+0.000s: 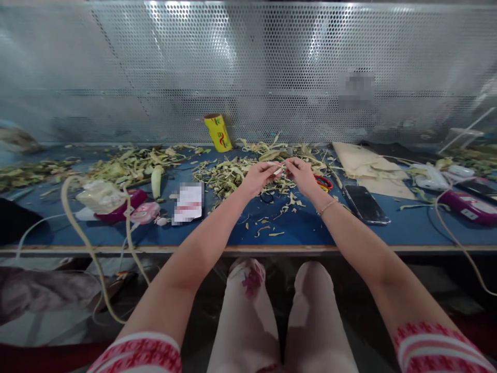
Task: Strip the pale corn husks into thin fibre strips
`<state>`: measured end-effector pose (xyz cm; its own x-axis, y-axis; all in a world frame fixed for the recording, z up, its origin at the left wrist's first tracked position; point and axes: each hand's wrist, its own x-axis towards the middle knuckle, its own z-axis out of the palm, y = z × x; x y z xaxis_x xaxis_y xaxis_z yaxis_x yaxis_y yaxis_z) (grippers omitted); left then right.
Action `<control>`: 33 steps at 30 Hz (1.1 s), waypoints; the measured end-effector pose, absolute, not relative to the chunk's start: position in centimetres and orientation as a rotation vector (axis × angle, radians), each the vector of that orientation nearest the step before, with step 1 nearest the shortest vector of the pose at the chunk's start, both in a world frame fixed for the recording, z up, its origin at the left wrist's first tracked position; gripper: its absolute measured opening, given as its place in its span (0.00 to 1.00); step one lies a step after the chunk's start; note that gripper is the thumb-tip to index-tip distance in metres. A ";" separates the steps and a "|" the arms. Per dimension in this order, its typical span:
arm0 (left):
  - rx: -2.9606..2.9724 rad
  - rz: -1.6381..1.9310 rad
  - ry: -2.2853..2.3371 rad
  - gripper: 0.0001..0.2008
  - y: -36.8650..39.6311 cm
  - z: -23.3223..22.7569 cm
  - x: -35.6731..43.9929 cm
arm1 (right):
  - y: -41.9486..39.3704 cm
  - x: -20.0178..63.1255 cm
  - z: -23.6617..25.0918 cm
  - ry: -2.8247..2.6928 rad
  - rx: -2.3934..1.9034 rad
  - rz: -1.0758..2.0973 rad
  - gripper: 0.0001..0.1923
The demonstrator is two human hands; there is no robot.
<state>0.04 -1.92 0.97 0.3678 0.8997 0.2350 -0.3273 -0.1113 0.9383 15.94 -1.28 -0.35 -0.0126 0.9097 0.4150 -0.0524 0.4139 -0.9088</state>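
Both of my hands meet above the middle of the blue table. My left hand and my right hand pinch a small pale strip between their fingertips. Just beyond and under them lies a heap of yellow-green plant strips and peelings. Red-handled scissors lie just right of my right hand, partly hidden by it. A thin bracelet circles my right wrist.
A yellow tube leans on the perforated metal wall. A dark phone and cardboard sheet lie to the right; a white card, pink devices and cables to the left. More peelings spread far left.
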 end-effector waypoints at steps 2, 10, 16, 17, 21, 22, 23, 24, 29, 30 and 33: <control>1.320 1.147 0.591 0.07 -1.8 0.8 0.0 | -1.5 15.8 -0.2 -1.312 -0.833 0.976 0.11; 1.364 1.151 0.673 0.07 -1.6 0.6 0.2 | -2.3 15.5 0.4 -1.326 -0.838 0.965 0.10; 1.324 1.127 0.687 0.10 -1.8 0.7 0.1 | -2.0 15.6 0.1 -1.452 -0.821 0.846 0.12; 1.314 1.128 0.695 0.10 -1.8 0.8 0.1 | -1.9 15.6 0.0 -1.477 -0.814 0.825 0.13; 1.258 1.165 0.741 0.10 -1.7 0.9 0.1 | -1.7 15.6 0.0 -1.540 -0.798 0.808 0.16; 1.244 1.176 0.748 0.11 -1.7 1.0 0.1 | -1.8 15.6 -0.1 -1.547 -0.800 0.808 0.16; 1.232 1.184 0.753 0.11 -1.7 1.0 0.1 | -1.8 15.6 -0.1 -1.552 -0.803 0.805 0.17; 1.225 1.187 0.758 0.12 -1.7 1.0 0.1 | -1.8 15.6 -0.1 -1.551 -0.808 0.801 0.17; 1.288 1.156 0.775 0.15 -1.8 1.1 -0.1 | -1.6 15.7 -0.3 -1.488 -0.831 0.764 0.17; 1.309 1.150 0.778 0.15 -1.8 1.1 -0.1 | -1.5 15.7 -0.3 -1.472 -0.834 0.751 0.16; 1.342 1.169 0.790 0.15 -1.9 0.8 -0.1 | -1.4 15.6 -0.4 -1.410 -0.835 0.762 0.14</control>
<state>-0.12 -1.89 0.85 0.2818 0.9407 0.1889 -0.1763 -0.1428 0.9739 15.64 -1.41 -0.35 0.0289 0.8548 0.5182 0.0350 0.5172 -0.8551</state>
